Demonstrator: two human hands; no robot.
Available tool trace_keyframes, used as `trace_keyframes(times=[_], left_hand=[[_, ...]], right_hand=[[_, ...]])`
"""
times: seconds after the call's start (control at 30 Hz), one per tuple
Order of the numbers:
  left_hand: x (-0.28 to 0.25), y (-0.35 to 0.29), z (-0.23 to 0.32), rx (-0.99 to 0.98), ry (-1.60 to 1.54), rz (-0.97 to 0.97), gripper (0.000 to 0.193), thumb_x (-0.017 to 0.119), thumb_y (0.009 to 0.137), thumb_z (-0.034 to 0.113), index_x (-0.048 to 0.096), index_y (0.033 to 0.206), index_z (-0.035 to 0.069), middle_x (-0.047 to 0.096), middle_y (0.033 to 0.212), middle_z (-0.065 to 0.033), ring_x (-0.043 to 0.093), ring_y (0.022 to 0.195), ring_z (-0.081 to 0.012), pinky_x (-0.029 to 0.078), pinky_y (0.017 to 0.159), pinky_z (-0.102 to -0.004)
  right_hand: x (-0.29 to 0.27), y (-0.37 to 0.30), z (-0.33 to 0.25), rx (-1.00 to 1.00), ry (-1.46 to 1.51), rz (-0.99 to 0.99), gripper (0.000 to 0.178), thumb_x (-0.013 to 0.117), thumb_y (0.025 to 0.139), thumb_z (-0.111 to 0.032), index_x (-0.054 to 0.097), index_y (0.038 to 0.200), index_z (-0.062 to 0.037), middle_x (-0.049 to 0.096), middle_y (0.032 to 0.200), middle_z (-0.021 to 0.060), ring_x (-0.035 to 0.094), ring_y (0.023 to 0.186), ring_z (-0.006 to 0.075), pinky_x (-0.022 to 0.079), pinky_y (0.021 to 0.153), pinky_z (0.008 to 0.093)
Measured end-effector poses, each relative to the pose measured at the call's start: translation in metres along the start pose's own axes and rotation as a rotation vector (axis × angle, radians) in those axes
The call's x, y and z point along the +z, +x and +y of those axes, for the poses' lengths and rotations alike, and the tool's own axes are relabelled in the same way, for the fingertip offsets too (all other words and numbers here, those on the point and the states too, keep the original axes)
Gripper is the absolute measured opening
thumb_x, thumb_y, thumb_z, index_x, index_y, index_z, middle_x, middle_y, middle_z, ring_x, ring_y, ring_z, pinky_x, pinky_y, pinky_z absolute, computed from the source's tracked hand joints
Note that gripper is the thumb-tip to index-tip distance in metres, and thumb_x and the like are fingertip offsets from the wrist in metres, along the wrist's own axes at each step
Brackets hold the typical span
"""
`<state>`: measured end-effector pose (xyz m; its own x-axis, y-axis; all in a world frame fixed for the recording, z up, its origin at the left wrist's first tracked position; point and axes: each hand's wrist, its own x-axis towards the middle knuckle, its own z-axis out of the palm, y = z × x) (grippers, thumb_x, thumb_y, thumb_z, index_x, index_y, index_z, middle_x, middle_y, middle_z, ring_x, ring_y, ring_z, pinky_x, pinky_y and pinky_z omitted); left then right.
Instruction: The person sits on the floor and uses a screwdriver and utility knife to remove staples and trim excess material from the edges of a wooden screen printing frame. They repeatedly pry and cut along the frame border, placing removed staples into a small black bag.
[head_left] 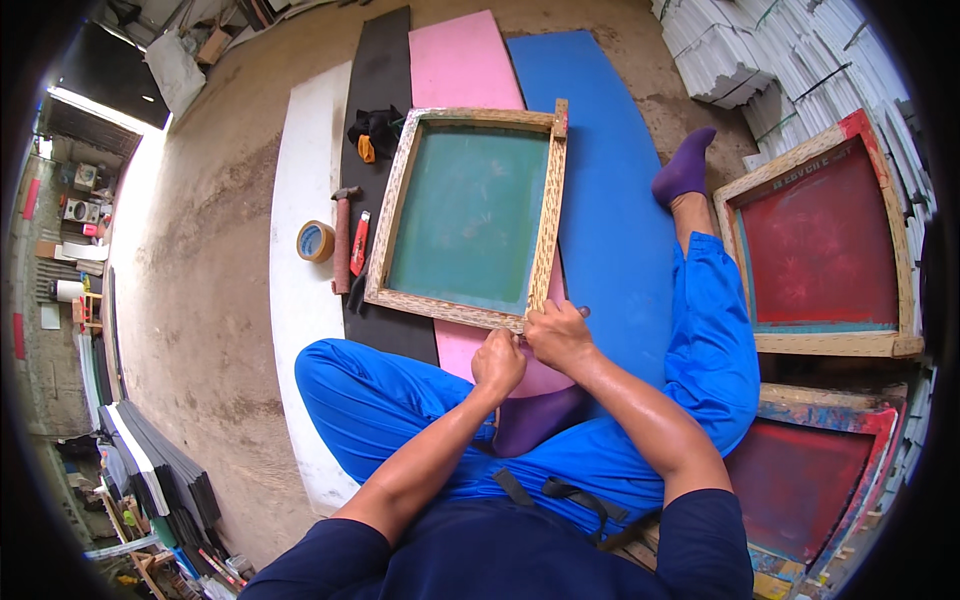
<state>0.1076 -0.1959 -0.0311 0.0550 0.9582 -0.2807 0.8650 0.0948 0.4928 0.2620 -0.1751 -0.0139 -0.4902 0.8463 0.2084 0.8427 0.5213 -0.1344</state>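
A screen-printing frame (pixel 398 200) of speckled wood with green mesh lies on the mats in front of me. Both hands are at its near right corner. My left hand (pixel 499 362) is closed, its fingertips pinched together at the near edge; whatever they pinch is hidden. Just right of it, my right hand (pixel 560 335) is closed in a fist against the corner. A small dark end shows beside its thumb, too little to name. One wooden bar sticks out past the frame's far right corner.
Left of the frame lie a hammer (pixel 342 240), a red utility knife (pixel 360 243), a tape roll (pixel 315 241) and black cloth (pixel 376 128). A red-mesh screen frame (pixel 820 235) and another frame (pixel 795 490) stand at right, near stacked white panels (pixel 715 60). My legs flank the work.
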Motion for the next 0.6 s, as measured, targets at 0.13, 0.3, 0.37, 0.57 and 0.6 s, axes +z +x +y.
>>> trace_keyframes(times=[0.13,0.3,0.37,0.57,0.6], left_hand=[[-0.004,0.002,0.003,0.031,-0.004,0.007,0.019,0.061,0.095,0.023,0.068,0.096,0.005,0.070,0.102,-0.0170,0.068,0.092,-0.0412,0.053,0.081,-0.0529],[-0.029,0.016,0.000,-0.109,-0.159,-0.207,0.022,0.066,0.094,0.024,0.073,0.091,0.003,0.072,0.086,-0.0180,0.069,0.082,-0.0351,0.051,0.075,-0.0456],[-0.018,0.026,-0.016,-0.171,-0.393,-0.266,0.023,0.069,0.091,0.021,0.074,0.087,-0.001,0.071,0.076,-0.0122,0.065,0.072,-0.0206,0.048,0.069,-0.0369],[-0.007,0.028,-0.026,-0.180,-0.733,-0.297,0.023,0.072,0.089,0.018,0.077,0.097,-0.004,0.075,0.084,-0.0117,0.067,0.078,-0.0161,0.051,0.073,-0.0333],[-0.006,0.027,-0.028,-0.150,-0.646,-0.283,0.023,0.072,0.089,0.019,0.077,0.099,-0.001,0.075,0.086,-0.0130,0.069,0.080,-0.0183,0.052,0.074,-0.0336]], right_hand=[[-0.002,-0.003,0.006,0.038,0.003,-0.047,0.011,0.066,0.074,-0.018,0.072,0.067,-0.0126,0.067,0.075,0.0023,0.065,0.077,0.0225,0.045,0.063,0.0382],[-0.029,-0.005,0.009,0.321,0.179,-0.182,0.016,0.072,0.078,-0.025,0.073,0.087,-0.0120,0.071,0.085,0.0066,0.070,0.083,0.0279,0.053,0.069,0.0439],[-0.037,-0.007,0.010,0.447,0.327,-0.217,0.024,0.075,0.081,-0.032,0.071,0.096,-0.0146,0.071,0.088,0.0054,0.071,0.086,0.0287,0.055,0.070,0.0477],[0.008,-0.013,-0.021,0.488,0.527,-0.071,0.025,0.075,0.081,-0.026,0.069,0.103,-0.0156,0.071,0.096,0.0068,0.071,0.088,0.0321,0.056,0.070,0.0445],[0.009,-0.010,-0.021,0.512,0.520,-0.070,0.020,0.075,0.081,-0.022,0.071,0.099,-0.0153,0.071,0.096,0.0064,0.070,0.086,0.0322,0.056,0.070,0.0438]])
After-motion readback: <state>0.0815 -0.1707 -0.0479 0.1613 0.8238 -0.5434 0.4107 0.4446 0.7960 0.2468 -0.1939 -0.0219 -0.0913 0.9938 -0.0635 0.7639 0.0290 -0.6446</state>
